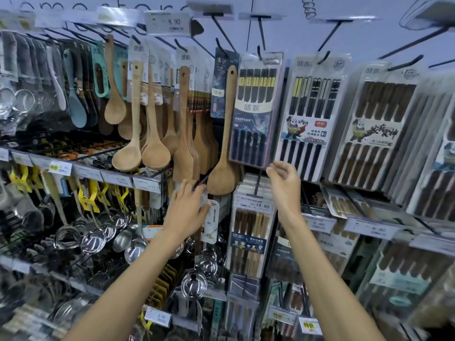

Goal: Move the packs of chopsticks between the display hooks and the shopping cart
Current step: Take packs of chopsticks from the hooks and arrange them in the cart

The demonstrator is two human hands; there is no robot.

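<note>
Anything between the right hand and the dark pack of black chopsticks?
Nothing visible. The right hand hovers open just under the dark blue pack of black, yellow-banded chopsticks; the long wooden spoon hangs to its left.

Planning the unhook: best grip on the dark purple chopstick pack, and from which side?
Pinch its free bottom edge from below-right: the dark purple chopstick pack hangs from a hook, the wooden spatula crowds its left, and the right hand is underneath.

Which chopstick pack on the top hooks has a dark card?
The leftmost chopstick pack, beside the wooden spatula; the neighbouring pack and the brown-chopstick pack have light cards.
</note>
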